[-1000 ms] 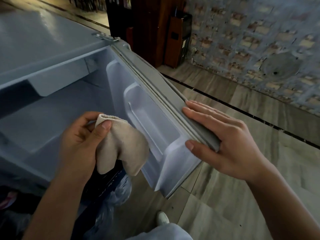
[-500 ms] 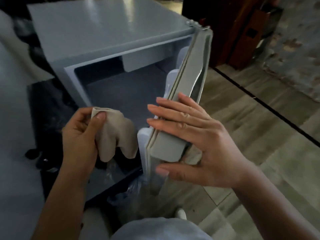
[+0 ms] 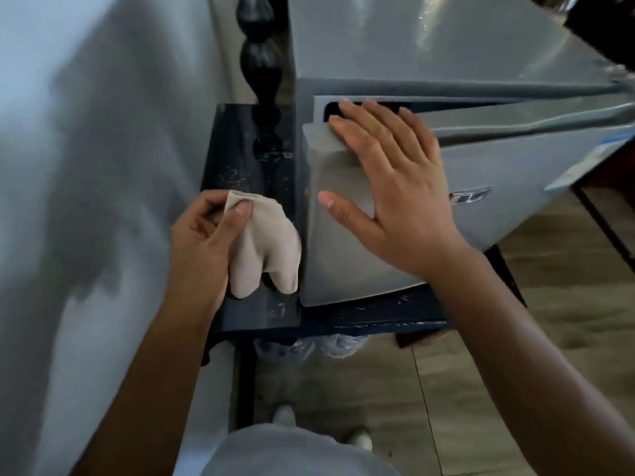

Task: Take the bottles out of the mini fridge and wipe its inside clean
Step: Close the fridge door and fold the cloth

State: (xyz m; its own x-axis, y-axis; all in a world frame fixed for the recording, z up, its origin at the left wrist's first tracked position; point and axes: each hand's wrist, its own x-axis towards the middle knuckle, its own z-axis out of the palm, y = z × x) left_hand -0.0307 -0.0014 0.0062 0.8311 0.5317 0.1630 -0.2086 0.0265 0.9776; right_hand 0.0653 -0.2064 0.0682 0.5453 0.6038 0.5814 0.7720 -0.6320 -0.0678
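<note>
The grey mini fridge (image 3: pixel 446 39) stands on a dark blue low table (image 3: pixel 240 159). Its door (image 3: pixel 343 255) is nearly closed, with only a thin dark gap left at the top edge. My right hand (image 3: pixel 388 197) lies flat and spread on the door's front, near the handle side. My left hand (image 3: pixel 202 242) hovers to the left of the door and pinches a beige cloth (image 3: pixel 264 252), which hangs down over the table. The fridge's inside is hidden, and I see no bottles.
A pale wall (image 3: pixel 86 201) fills the left side. A black turned post (image 3: pixel 257 63) stands behind the table. Crumpled clear plastic (image 3: pixel 309 345) lies under the table's front edge. Wooden floor (image 3: pixel 395 389) and my white shoes (image 3: pixel 285 413) are below.
The fridge door has swung from wide open to almost closed under my right hand. My view has shifted to look at the door's front. The left hand has kept the cloth.
</note>
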